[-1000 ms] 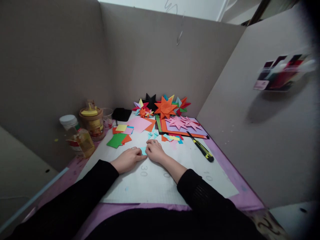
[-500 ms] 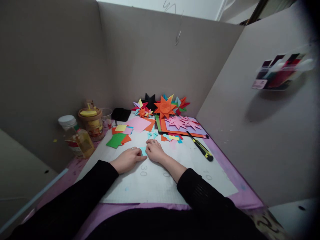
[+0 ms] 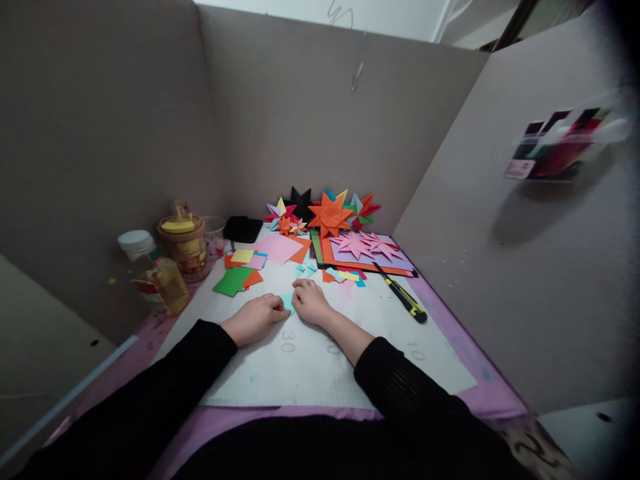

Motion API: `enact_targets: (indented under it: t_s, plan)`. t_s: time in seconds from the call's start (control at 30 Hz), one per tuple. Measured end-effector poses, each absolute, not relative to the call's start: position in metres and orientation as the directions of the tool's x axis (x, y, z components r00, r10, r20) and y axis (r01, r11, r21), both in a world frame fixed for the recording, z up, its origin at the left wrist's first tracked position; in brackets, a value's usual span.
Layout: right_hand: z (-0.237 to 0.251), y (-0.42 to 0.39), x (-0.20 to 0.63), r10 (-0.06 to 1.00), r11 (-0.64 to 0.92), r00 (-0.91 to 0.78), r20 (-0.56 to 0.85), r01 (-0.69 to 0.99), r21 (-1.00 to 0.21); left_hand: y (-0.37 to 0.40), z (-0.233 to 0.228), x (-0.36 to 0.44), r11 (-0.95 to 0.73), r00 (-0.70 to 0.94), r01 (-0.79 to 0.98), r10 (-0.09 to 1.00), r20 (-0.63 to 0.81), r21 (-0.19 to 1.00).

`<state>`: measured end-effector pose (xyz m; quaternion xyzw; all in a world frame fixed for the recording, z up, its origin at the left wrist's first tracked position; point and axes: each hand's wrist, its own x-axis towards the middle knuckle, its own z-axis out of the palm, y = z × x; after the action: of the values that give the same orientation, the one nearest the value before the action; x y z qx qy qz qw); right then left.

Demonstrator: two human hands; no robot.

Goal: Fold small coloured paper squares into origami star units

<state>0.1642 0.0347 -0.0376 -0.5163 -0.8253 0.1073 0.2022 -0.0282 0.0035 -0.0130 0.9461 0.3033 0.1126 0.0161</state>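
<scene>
Light blue paper piece pinned flat for folding

Light blue paper piece (image 3: pixel 287 301) lies on the white cutting mat (image 3: pixel 320 360), mid-desk, between our two hands. Left hand (image 3: pixel 255 317) presses its near-left edge with fingertips; right hand (image 3: pixel 311 301) covers the right side. Neither grip is closed around it, both hands lie flat with fingers down on the paper. To do this well, we judge: keep the left fingertips anchoring, align edges before creasing, run the crease outward with firm pressure. Small blue folded bits (image 3: pixel 305 270) sit just beyond. Green square (image 3: pixel 231 281) to the left, utility knife (image 3: pixel 404 297) well to the right, finished paper stars (image 3: pixel 330 213) at the back.
</scene>
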Motion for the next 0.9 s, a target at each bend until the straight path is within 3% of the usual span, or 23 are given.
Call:
enact_targets:
  t_s: [0.17, 0.9]
  plan:
    - [-0.037, 0.034, 0.164, 0.893, 0.449, -0.395, 0.216, 0.811, -0.374, 0.002, -0.012, -0.029, -0.805, 0.778, 0.58, 0.594, 0.204, 0.128]
    - [-0.031, 0.03, 0.168, 0.911, 0.413, -0.348, 0.222, 0.766, -0.493, -0.008, 0.001, -0.019, -0.819, 0.836, 0.549, 0.531, 0.142, -0.171]
